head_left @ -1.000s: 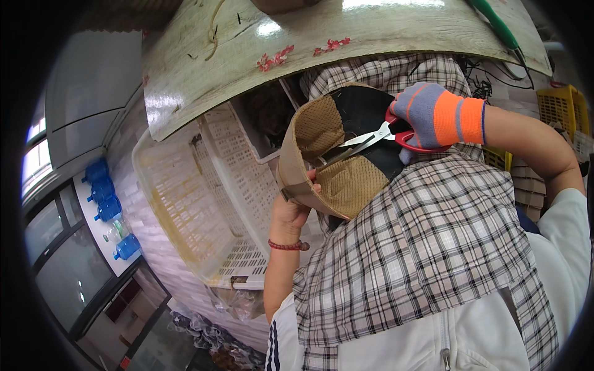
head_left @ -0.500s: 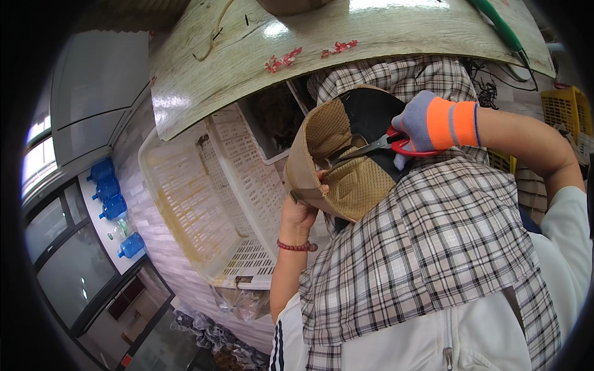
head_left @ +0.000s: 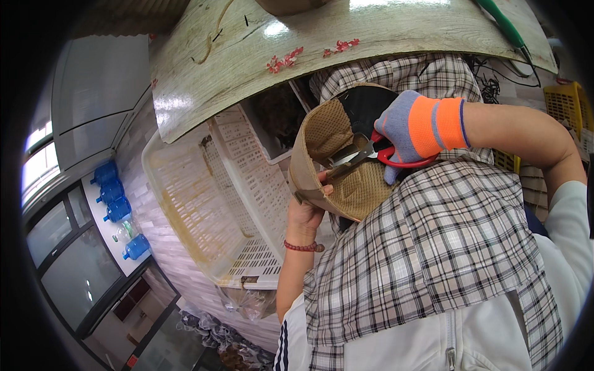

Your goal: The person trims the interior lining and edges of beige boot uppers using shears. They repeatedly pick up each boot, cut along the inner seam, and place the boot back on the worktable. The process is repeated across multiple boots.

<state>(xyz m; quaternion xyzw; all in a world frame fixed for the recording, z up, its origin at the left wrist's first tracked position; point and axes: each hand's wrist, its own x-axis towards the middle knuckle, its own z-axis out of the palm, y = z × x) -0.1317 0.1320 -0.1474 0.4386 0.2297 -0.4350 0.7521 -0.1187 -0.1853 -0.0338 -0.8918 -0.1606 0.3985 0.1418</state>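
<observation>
A tan, hollow, cap-like piece [head_left: 307,174] with mesh-textured inner walls and a black section at its far right side rests against my lap, its opening facing me. My bare left hand [head_left: 305,213] pinches its lower left rim, fingertips inside and the rest below the wall. My right hand [head_left: 402,127], in a grey and orange knit glove, grips red-handled scissors [head_left: 405,164]. Their blades are spread apart and reach inside the piece toward my left fingertips. Whether any material lies between the blades, I cannot tell.
A wood-patterned table [head_left: 235,80] spans the far side, with a green-handled tool [head_left: 502,23] at its right. Below its edge stand a white plastic basket [head_left: 260,213] and a grey bin [head_left: 257,127] with dark fibres. A yellow crate [head_left: 566,108] sits at the right.
My right hand has moved left and slightly down with the scissors, which reach deeper into the tan piece. Their blades have spread wider. My left hand keeps its hold.
</observation>
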